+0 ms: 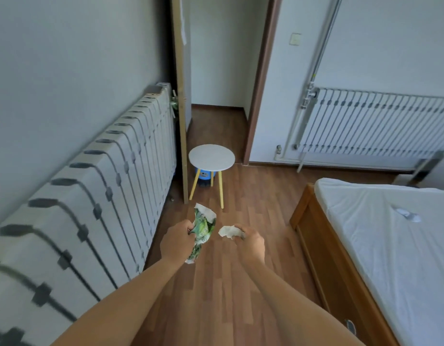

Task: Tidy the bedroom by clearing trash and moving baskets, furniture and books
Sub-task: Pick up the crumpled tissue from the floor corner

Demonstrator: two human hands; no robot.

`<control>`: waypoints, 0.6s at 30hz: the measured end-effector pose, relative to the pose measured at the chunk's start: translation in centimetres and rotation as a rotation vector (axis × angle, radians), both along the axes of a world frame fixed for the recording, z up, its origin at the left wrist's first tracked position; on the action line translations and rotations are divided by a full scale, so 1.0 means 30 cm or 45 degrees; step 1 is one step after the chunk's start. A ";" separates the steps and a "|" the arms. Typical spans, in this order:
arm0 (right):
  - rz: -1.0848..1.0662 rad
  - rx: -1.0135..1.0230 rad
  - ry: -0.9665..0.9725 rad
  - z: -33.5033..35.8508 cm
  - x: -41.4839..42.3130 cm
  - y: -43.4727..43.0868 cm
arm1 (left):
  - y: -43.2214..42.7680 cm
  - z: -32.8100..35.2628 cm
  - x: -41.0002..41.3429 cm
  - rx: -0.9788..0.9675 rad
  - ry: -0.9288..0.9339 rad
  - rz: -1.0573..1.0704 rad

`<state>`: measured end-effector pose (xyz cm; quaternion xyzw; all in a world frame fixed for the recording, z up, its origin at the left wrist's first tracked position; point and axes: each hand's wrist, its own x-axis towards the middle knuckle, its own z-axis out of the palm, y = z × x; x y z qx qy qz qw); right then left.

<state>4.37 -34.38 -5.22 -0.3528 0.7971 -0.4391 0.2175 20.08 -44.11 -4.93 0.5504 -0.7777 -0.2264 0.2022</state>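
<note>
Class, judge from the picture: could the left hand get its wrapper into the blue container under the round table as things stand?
Probably not yet. The left hand grips the green wrapper well short of the blue container, and the white tabletop covers it from above.

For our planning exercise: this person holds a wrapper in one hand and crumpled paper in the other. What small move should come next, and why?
Probably step toward the blue container under the round white table; it looks like a bin. The left hand grips a green wrapper, the right hand crumpled paper, so both need emptying.
</note>
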 end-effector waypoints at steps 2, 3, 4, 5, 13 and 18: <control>-0.039 0.007 -0.003 0.000 -0.033 -0.015 | -0.039 -0.027 -0.053 0.043 -0.006 -0.044; -0.057 0.008 -0.005 -0.002 -0.053 -0.022 | -0.053 -0.032 -0.080 0.051 -0.015 -0.065; -0.078 0.013 -0.009 -0.004 -0.082 -0.034 | -0.073 -0.041 -0.116 0.061 -0.018 -0.084; -0.097 0.023 -0.014 -0.010 -0.107 -0.045 | -0.091 -0.045 -0.147 0.068 -0.013 -0.102; -0.190 0.032 -0.019 -0.065 -0.431 -0.192 | -0.266 -0.075 -0.510 0.106 -0.022 -0.197; -0.193 0.043 0.030 -0.068 -0.752 -0.321 | -0.401 -0.088 -0.841 0.143 0.013 -0.208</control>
